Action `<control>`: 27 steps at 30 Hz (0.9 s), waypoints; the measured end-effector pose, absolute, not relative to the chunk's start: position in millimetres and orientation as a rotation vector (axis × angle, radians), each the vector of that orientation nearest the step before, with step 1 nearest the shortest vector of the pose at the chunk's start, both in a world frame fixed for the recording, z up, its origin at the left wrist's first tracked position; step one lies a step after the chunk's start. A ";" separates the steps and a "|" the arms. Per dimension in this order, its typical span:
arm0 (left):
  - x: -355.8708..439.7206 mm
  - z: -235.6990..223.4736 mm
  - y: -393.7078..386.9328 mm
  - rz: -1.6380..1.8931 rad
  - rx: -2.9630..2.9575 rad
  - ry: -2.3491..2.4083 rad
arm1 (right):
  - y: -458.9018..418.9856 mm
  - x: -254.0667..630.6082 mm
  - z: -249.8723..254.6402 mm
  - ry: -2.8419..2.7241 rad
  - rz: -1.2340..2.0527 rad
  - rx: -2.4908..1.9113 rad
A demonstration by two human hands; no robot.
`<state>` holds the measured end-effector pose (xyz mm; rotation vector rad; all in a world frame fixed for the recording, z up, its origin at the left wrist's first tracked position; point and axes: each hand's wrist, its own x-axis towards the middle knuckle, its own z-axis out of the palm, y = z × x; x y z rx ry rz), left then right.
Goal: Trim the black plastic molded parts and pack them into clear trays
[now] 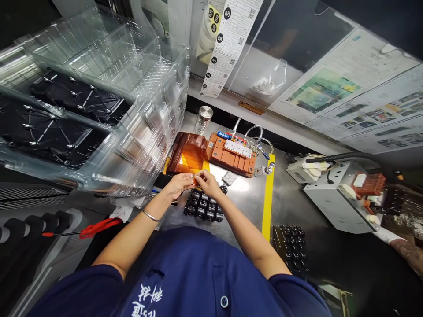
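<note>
Two bare hands meet over a steel workbench [247, 211], and from the head view we see the fingertips of both drawn close above the far edge of a black ribbed part [204, 206]. The left hand [181, 185] brings thumb and fingers together; the right hand [207, 183] faces it in a similar pinch. Both appear clamped on a small amber film [197, 181], though the fingers cover most of it and we cannot make out its outline.

We judge that such fine handling calls for a light grip at the very edges, with even tension from both sides so the piece neither creases nor folds onto itself. Wrists held low and steady would help, we think, as would keeping the fingers off its middle.

The film lies between the two sets of fingertips, directly in front of the wearer. The black part sits below and nearer the body, mostly under the right hand; whether either hand touches it, we cannot tell. Just beyond the fingers stands a glossy amber cover [178, 152]; to its right, near but apart from the right hand, we find an orange fixture [220, 152] and a crumpled white scrap [228, 178].
</note>
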<state>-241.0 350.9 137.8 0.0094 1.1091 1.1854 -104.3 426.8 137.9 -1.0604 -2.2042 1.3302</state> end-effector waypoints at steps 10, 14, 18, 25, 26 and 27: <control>-230.4 141.4 352.1 1.310 0.050 1.179 | 405.9 -98.1 168.3 -2.380 1.041 -1.471; -228.5 141.7 352.8 1.330 0.026 1.159 | 403.7 -98.2 173.2 -2.426 0.925 -1.486; -225.5 137.8 353.0 1.317 0.016 1.136 | 402.1 -94.2 173.0 -2.389 0.971 -1.508; -221.8 135.8 354.6 1.293 0.034 1.141 | 402.4 -83.5 153.6 -2.111 1.168 -1.517; -224.1 135.4 354.3 1.282 0.040 1.163 | 408.4 -78.1 150.8 -2.039 1.234 -1.546; -227.7 134.5 354.0 1.265 0.048 1.198 | 416.6 -70.7 148.9 -1.964 1.287 -1.591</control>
